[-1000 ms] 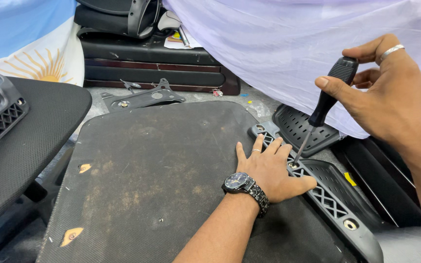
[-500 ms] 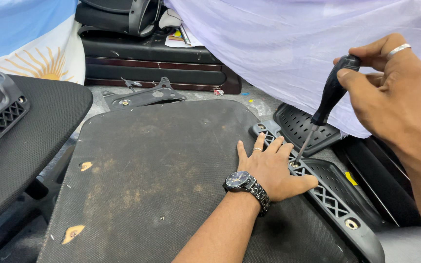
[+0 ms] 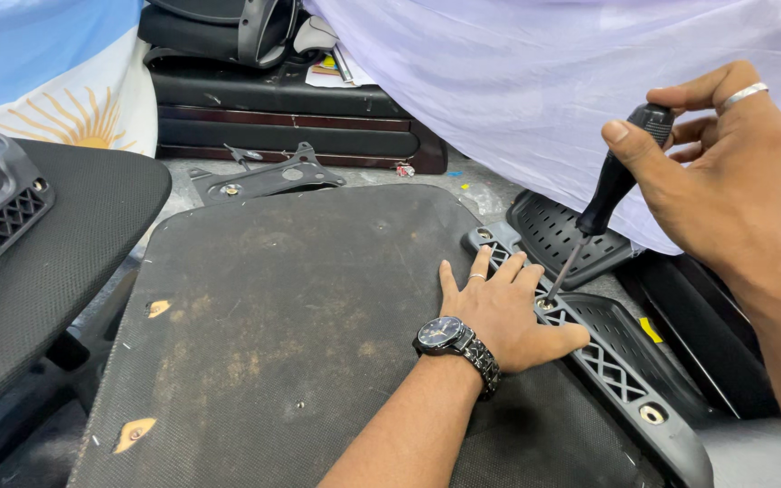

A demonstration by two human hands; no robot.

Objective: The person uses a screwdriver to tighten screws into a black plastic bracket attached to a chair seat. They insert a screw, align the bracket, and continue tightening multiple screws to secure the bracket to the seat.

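A large dark board (image 3: 300,334), rough and worn, with pale scuffs and a few torn spots showing tan beneath, is filling the middle of the view and lying flat over a grey floor (image 3: 499,194) that is peeking out behind it. The left hand (image 3: 508,312), wearing a dark wristwatch (image 3: 458,342) and a ring, is pressing down flat on the board's right edge, its grip spread wide with the fingers fanned toward a black plastic lattice bracket (image 3: 616,370) that is running along that edge. The right hand (image 3: 725,181), also ringed, is hovering above and to the right, its grip pressed around the black handle of a screwdriver (image 3: 603,208); the thin metal shaft is slanting down and left, and its tip is sitting on a screw spot in the bracket just beside the left hand's fingers. Behind the bracket a black perforated plastic piece (image 3: 558,237) is lying partly under a pale lilac cloth (image 3: 517,99) that is draping across the upper right. At the left a black mesh seat pad (image 3: 56,262) is overlapping the view, and behind it a light blue and white flag with a yellow sun (image 3: 65,81) is hanging. A flat metal bracket plate (image 3: 264,179) is resting on the floor near dark stacked cases (image 3: 273,108) at the back.
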